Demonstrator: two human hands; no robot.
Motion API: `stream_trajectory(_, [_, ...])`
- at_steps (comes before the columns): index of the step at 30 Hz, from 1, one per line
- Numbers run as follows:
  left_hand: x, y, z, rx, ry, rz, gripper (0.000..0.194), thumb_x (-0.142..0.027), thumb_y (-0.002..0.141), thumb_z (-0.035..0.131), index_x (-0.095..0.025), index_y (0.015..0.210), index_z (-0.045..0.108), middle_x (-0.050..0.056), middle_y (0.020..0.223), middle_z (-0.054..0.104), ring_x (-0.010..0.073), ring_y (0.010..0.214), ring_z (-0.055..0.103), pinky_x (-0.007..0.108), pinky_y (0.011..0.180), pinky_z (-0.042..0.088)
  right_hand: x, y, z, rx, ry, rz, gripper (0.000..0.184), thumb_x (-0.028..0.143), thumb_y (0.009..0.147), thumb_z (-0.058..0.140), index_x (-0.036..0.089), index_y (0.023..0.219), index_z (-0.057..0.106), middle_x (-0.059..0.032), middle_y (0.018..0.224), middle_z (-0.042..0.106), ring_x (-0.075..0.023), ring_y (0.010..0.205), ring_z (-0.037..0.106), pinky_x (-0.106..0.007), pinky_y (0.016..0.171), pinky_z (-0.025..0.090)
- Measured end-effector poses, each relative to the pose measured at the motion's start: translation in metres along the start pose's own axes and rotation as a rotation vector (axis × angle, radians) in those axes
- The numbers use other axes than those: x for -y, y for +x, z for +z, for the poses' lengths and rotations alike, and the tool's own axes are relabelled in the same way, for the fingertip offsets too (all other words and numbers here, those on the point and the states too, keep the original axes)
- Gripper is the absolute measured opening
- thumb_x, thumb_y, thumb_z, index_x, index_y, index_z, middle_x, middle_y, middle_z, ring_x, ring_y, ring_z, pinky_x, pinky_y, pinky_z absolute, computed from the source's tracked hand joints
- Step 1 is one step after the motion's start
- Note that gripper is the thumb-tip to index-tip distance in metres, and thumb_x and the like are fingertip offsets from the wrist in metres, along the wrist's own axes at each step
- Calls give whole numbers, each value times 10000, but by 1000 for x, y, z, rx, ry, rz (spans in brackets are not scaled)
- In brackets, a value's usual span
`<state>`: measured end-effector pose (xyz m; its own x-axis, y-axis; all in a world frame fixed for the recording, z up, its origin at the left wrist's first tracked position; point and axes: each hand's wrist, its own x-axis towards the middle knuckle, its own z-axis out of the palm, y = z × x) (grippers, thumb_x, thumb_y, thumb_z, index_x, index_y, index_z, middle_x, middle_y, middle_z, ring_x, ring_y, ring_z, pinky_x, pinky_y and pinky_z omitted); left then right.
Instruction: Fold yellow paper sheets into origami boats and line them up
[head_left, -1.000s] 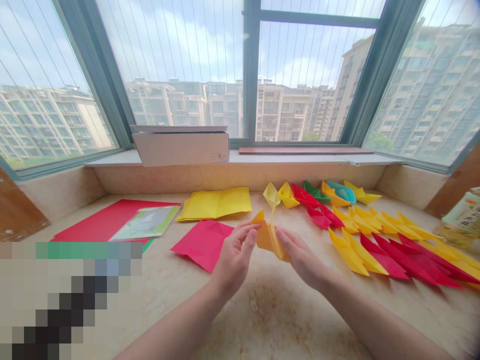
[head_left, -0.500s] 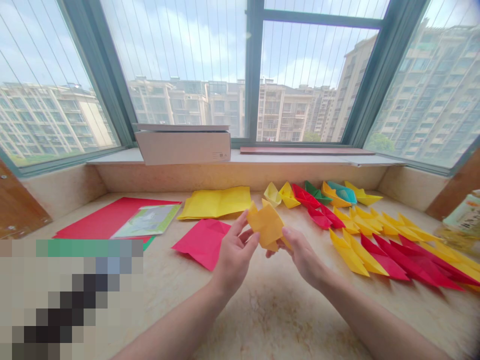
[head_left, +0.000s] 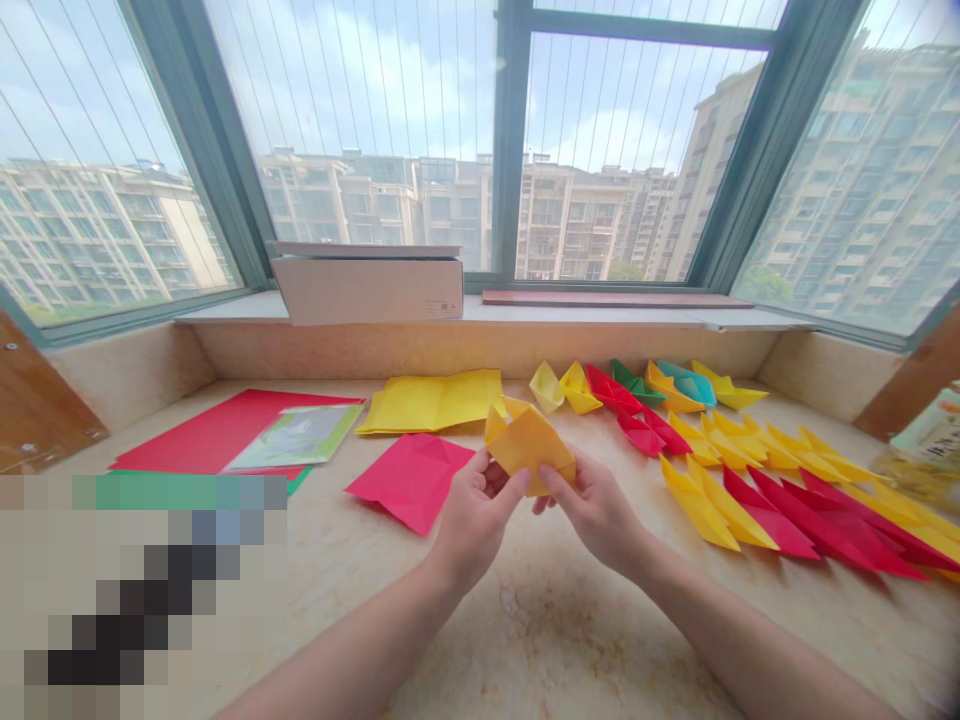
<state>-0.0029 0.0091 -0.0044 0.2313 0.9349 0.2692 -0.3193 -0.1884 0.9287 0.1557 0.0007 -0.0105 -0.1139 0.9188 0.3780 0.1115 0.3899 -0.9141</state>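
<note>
A partly folded piece of yellow origami paper (head_left: 529, 445) is held up above the counter, between my two hands. My left hand (head_left: 480, 510) pinches its lower left side, thumb in front and fingers behind. On the lower right, my right hand (head_left: 596, 505) grips it with the thumb pressed to the front face; the fingertips behind are partly hidden. A creased pink paper sheet (head_left: 412, 482) lies just left of my left hand. Behind it rests a folded yellow sheet (head_left: 431, 402).
Several folded paper boats (head_left: 630, 385) stand at the back right, with yellow folded pieces (head_left: 712, 505) and red folded pieces (head_left: 810, 515) in front. Red sheets (head_left: 195, 430) under a clear packet (head_left: 296, 437) lie left. A white box (head_left: 367, 290) sits on the sill.
The yellow paper has turned and shows a broader flat face. My right thumb has moved left onto its front, closer to my left thumb.
</note>
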Motion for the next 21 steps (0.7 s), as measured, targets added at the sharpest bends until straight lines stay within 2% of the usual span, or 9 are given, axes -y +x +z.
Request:
stream_trajectory(4, [-2,3,-3,4,-119,-72,369,-343,844,689,-143,1149,635,113,1085,729,241,972,691,366,880,533,2,-1,2,51,31,2,302,423,952,529,158,1039,648,-40,816,650,-157,621,622,-308,577,537])
stream_trajectory(9, [-3,7,-7,9,-153,-95,346,-356,834,700,-102,1063,648,123,1008,724,228,876,691,393,849,553,7,-2,3,54,106,-26,317,379,935,560,188,1181,622,-36,877,637,-140,621,595,-291,521,566])
stream_trajectory(13, [-3,7,-6,13,-166,-115,332,-342,810,727,-115,1038,646,117,1020,712,218,876,676,378,839,548,6,-2,1,72,113,-18,298,387,937,557,170,1114,660,-27,803,628,-133,595,590,-279,507,571])
stream_trajectory(18, [-1,6,-5,15,-109,-127,336,-323,788,751,-118,1036,653,103,990,707,194,870,655,317,819,513,3,-1,0,-10,147,28,346,441,872,641,163,1075,678,-14,744,614,-131,560,562,-264,441,552])
stream_trajectory(21, [0,6,-6,30,-135,-133,322,-310,773,767,-126,1015,661,88,969,705,190,858,655,327,822,515,4,0,1,-38,144,39,368,464,837,678,164,1048,699,-21,747,621,-142,580,563,-267,433,543])
